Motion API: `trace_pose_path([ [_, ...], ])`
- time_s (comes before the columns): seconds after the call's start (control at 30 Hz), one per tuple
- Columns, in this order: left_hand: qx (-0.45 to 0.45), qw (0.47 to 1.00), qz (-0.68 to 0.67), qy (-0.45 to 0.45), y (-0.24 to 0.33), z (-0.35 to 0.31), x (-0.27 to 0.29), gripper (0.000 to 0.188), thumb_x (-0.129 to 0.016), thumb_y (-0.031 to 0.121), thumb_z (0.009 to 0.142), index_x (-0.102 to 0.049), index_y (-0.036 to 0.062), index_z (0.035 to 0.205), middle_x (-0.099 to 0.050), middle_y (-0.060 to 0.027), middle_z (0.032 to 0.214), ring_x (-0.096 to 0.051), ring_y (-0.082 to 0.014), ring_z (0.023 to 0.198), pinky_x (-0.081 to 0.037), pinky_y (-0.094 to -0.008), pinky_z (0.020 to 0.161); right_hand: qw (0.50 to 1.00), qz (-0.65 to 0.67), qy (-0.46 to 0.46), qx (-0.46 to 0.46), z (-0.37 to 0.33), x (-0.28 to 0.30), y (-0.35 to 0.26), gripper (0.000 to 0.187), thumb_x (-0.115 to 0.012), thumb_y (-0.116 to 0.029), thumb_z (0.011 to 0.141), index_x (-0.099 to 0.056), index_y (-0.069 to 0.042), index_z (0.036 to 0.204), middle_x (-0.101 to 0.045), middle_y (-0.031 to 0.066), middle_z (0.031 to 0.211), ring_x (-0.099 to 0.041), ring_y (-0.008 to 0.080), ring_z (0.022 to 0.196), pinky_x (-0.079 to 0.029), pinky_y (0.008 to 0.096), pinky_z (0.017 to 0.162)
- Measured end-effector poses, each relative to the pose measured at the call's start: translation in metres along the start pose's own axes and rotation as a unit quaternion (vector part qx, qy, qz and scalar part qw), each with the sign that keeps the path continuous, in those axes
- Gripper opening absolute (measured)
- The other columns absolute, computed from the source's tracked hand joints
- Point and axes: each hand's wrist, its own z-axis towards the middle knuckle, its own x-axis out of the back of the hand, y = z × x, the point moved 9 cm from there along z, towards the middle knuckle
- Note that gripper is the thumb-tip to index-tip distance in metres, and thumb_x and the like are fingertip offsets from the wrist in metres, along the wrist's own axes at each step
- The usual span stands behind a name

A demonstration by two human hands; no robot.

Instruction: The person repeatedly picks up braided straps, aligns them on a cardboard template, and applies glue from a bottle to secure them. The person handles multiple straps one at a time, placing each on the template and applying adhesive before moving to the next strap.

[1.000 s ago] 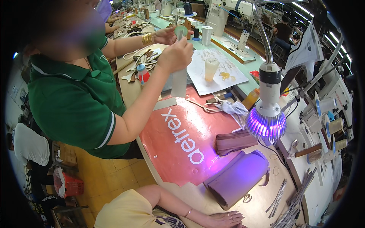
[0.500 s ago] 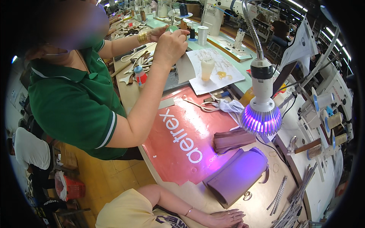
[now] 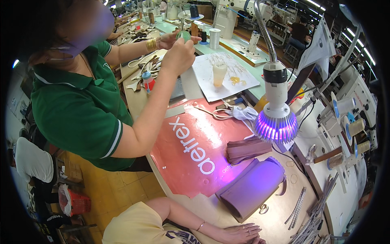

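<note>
Resting left hand [image 3: 239, 234] flat on tan worktable [image 3: 280, 217], just short of a brown roll [image 3: 248, 191].

Fingers laid out, loosely together. At the lower rim, apparently the right hand [image 3: 258, 240], cropped too tightly to tell its grip. Only a narrow band of tabletop between left hand and roll's near end; wider room rightward, past a small ring [image 3: 264, 209], up to silvery strips [image 3: 297, 208]. Along the roll's left edge, red sheet [image 3: 183, 175].

The red sheet [image 3: 213, 140] leaves passing room, but the brown roll [image 3: 252, 188] and lamp [image 3: 277, 118] crowd its right.
</note>
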Motion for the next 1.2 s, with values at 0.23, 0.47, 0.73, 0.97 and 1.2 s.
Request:
trace_pose_path([
  [0.23, -0.009, 1.000, 0.002, 0.010, 0.000, -0.002, -0.004, 0.045, -0.038, 0.028, 0.100, -0.049, -0.0020, 0.133, -0.045, -0.0203, 0.144, -0.038, -0.0324, 0.138, -0.025, -0.0466, 0.118, 1.000, -0.003, -0.002, -0.013, -0.001, 0.001, -0.006, 0.035, -0.061, -0.028, 0.096, -0.062, 0.003, 0.081, -0.059, 0.0062, 0.064, -0.051, 0.0132, 0.058, -0.043, 0.0285, 0.054],
  [0.47, -0.015, 1.000, 0.003, 0.017, 0.001, -0.002, 0.001, 0.046, -0.040, 0.027, 0.100, -0.048, -0.0027, 0.133, -0.045, -0.0208, 0.145, -0.038, -0.0329, 0.138, -0.026, -0.0474, 0.118, 1.000, -0.001, 0.000, -0.010, -0.001, 0.001, -0.005, 0.035, -0.061, -0.028, 0.096, -0.062, 0.004, 0.082, -0.060, 0.0069, 0.066, -0.051, 0.0136, 0.058, -0.043, 0.0291, 0.055],
  [0.73, -0.016, 1.000, -0.014, 0.015, 0.002, 0.000, 0.005, 0.046, -0.041, 0.027, 0.100, -0.049, -0.0035, 0.133, -0.046, -0.0221, 0.143, -0.039, -0.0337, 0.138, -0.026, -0.0479, 0.117, 1.000, 0.001, 0.001, -0.007, 0.002, 0.000, 0.004, 0.035, -0.062, -0.028, 0.096, -0.062, 0.005, 0.084, -0.061, 0.0073, 0.066, -0.052, 0.0136, 0.059, -0.044, 0.0288, 0.055],
  [0.97, -0.012, 1.000, -0.011, 0.008, 0.003, 0.000, 0.008, 0.046, -0.041, 0.027, 0.100, -0.049, -0.0037, 0.134, -0.047, -0.0218, 0.143, -0.041, -0.0339, 0.137, -0.027, -0.0476, 0.117, 1.000, 0.007, -0.002, -0.004, 0.001, -0.001, 0.002, 0.033, -0.061, -0.026, 0.097, -0.061, 0.004, 0.083, -0.061, 0.0070, 0.067, -0.052, 0.0134, 0.059, -0.043, 0.0287, 0.055],
  [1.2, -0.013, 0.999, 0.025, 0.021, 0.003, -0.003, 0.005, 0.043, -0.043, 0.024, 0.100, -0.051, -0.0028, 0.132, -0.049, -0.0205, 0.141, -0.044, -0.0327, 0.135, -0.030, -0.0465, 0.116, 1.000, -0.001, 0.002, 0.008, 0.002, -0.001, 0.007, 0.033, -0.060, -0.025, 0.097, -0.061, 0.004, 0.082, -0.059, 0.0064, 0.067, -0.051, 0.0138, 0.060, -0.043, 0.0288, 0.056],
])
